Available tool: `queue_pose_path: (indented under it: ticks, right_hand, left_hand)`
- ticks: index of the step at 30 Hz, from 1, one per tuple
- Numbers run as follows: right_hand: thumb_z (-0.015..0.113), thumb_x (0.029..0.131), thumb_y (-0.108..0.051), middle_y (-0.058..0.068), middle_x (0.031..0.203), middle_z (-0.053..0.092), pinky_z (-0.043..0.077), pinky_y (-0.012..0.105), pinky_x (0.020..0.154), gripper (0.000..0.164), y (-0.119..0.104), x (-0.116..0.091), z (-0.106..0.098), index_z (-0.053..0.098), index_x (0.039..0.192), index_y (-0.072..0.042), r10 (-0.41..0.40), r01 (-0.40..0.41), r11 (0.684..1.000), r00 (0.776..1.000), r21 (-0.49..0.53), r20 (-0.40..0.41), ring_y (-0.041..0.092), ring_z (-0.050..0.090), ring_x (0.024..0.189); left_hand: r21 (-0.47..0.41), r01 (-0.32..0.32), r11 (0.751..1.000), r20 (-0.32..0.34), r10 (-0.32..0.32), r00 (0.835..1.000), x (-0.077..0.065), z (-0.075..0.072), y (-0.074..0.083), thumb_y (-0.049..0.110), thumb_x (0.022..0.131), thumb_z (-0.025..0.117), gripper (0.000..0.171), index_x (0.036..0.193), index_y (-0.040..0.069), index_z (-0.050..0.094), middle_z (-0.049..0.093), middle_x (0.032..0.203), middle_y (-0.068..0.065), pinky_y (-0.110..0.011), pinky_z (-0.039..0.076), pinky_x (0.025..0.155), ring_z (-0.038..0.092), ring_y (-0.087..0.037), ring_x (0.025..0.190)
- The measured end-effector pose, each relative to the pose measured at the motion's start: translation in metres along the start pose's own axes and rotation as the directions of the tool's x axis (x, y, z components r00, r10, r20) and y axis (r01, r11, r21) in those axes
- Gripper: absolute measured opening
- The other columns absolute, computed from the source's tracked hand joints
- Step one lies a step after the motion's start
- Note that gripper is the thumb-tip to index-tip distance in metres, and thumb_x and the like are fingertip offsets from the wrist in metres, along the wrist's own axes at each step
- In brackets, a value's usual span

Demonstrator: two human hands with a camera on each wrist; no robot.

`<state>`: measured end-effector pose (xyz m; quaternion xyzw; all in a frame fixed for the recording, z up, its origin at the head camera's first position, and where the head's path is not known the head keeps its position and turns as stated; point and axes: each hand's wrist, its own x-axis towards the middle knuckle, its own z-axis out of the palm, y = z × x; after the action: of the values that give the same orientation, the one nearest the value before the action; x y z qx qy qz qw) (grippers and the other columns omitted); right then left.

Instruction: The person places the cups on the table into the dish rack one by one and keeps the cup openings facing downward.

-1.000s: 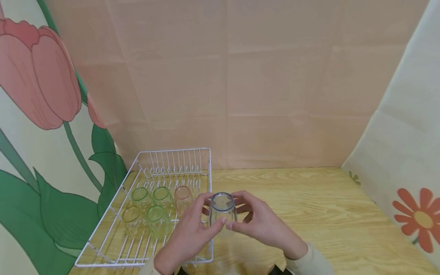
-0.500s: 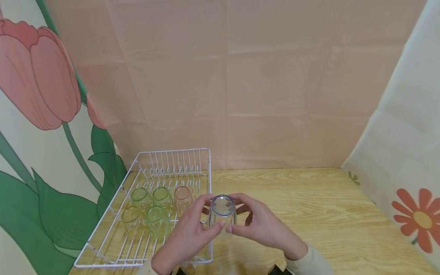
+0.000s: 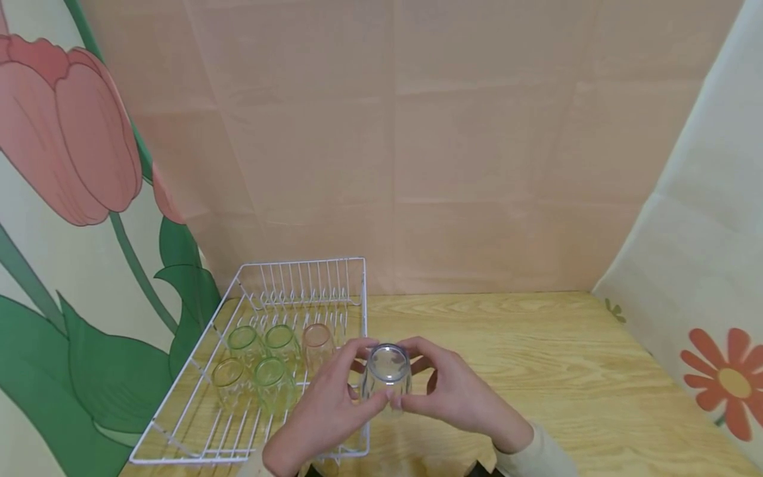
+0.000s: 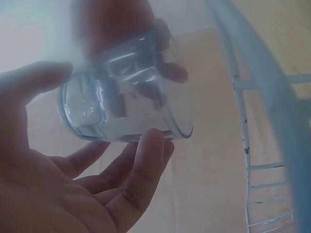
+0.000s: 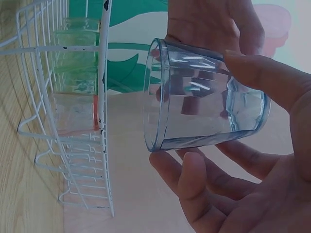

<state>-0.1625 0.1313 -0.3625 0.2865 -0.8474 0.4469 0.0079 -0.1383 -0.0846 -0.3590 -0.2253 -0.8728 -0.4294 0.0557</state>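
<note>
A clear, faintly blue drinking glass (image 3: 389,364) is upside down between both hands, its thick base turned up towards the head camera. My left hand (image 3: 334,397) grips it from the left, with the thumb on the near side and the fingers round the far side. From the right, my right hand (image 3: 459,384) holds it in the same way, and the two thumbs nearly meet at the front. In the right wrist view, the glass's open rim (image 5: 154,97) faces down, level with nothing and apart from the wire rack (image 5: 104,97). Some fingers show through the glass wall.
The white wire dish rack (image 3: 365,291) stands on the wooden table (image 3: 507,331), left of the hands. Inside are several upside-down glasses: green glasses (image 3: 273,371), a yellowish glass (image 3: 228,374) and a pink glass (image 3: 318,336). A pinkish backdrop (image 3: 477,165) rises behind.
The glass has sunk slightly and tipped so that more of its base faces the head camera. The thumbs have drawn closer together; the rack and its glasses have stayed put.
</note>
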Motion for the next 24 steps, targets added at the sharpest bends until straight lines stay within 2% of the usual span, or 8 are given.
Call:
queue_pose_path:
  ticks: [5, 15, 24]
  right_hand:
    - [0.079, 0.072, -0.042, -0.018, 0.111, 0.059, 0.049, 0.026, 0.054, 0.056, 0.0013, -0.0004, 0.0010, 0.053, 0.120, -0.032, 0.005, -0.005, 1.000, 1.000, -0.005, 0.003, 0.013, 0.061, 0.093]
    - [0.078, 0.073, -0.043, -0.017, 0.111, 0.059, 0.050, 0.026, 0.054, 0.055, 0.0027, -0.0005, 0.0028, 0.052, 0.120, -0.030, -0.010, 0.010, 1.000, 1.000, 0.009, 0.002, 0.014, 0.061, 0.092]
    - [0.078, 0.072, -0.046, -0.017, 0.110, 0.059, 0.050, 0.027, 0.055, 0.054, 0.0021, -0.0003, 0.0047, 0.052, 0.118, -0.033, -0.009, 0.009, 1.000, 1.000, 0.008, 0.010, 0.013, 0.061, 0.093]
  left_hand:
    - [0.002, 0.005, 1.000, -0.001, -0.005, 1.000, 0.0000, -0.0001, 0.0003, 0.048, 0.080, 0.070, 0.056, 0.127, 0.033, 0.044, 0.054, 0.114, 0.014, -0.023, 0.049, 0.070, 0.052, -0.008, 0.100]
    - [-0.001, -0.002, 1.000, -0.021, 0.002, 1.000, 0.0000, 0.0010, -0.0004, 0.050, 0.075, 0.074, 0.059, 0.125, 0.033, 0.047, 0.055, 0.111, 0.013, -0.023, 0.049, 0.069, 0.054, -0.007, 0.099]
    - [-0.033, -0.002, 0.999, -0.030, 0.001, 1.000, -0.0006, -0.0010, -0.0018, 0.043, 0.071, 0.079, 0.057, 0.121, 0.034, 0.051, 0.055, 0.109, 0.016, -0.023, 0.051, 0.069, 0.055, -0.008, 0.098]
